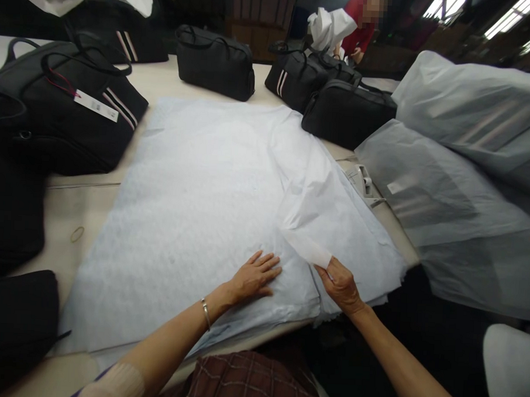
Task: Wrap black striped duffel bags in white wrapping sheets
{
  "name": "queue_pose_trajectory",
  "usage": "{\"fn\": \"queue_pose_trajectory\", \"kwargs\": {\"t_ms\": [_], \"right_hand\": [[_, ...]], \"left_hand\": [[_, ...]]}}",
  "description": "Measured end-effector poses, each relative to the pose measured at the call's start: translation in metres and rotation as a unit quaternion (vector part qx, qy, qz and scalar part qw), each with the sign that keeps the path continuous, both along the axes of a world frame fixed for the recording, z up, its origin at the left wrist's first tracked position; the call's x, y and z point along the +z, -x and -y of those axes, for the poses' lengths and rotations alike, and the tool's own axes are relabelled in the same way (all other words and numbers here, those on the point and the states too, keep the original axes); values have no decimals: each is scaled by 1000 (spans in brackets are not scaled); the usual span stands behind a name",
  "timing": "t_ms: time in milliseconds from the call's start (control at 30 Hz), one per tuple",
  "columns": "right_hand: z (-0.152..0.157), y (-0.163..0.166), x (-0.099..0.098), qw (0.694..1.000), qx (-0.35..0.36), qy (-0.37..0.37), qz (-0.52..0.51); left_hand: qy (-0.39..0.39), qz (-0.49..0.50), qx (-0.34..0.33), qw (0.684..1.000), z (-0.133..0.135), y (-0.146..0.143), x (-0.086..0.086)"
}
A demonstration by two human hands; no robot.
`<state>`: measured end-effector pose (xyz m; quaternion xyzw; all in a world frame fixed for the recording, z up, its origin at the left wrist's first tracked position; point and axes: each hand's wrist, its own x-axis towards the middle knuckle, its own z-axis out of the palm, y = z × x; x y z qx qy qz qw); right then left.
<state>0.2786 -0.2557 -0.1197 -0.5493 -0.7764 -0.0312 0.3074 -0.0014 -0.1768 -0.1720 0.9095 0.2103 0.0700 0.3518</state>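
White tissue-like sheet (307,247), in the head view, lay on a paper stack (378,271) across the desk (83,202), its near edge folded up; the right hand (338,283) pinched that edge; the left hand (253,275) lay flat, fingers spread, on the paper; firm pressure there and a slow, low peel seemed best, lest thin layers tear or drag.

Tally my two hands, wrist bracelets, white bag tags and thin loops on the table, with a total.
Hands: 2, left hand flat on the white sheets, right hand gripping a lifted sheet
Bracelet: 1
White tag: 1
Thin loop: 1
Total: 5
The layered sheets cannot be counted.
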Motion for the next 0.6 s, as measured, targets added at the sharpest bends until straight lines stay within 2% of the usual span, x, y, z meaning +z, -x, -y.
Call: {"fn": "queue_pose_trajectory", "kwargs": {"t_ms": [33,100,267,433,600], "right_hand": [[0,-2,4,1000,2,1,-2],[0,-4,10,1000,11,5,-3],[8,6,16,996,59,52,34],[27,21,-8,983,149,71,81],[38,19,-29,979,164,71,96]], "left_hand": [[-49,-5,-11,999,3,5,-8],[-88,-4,5,996,6,10,-18],[-128,4,13,992,12,14,-23],[-126,-8,33,991,17,13,-22],[-89,-15,42,995,17,11,-17]]}}
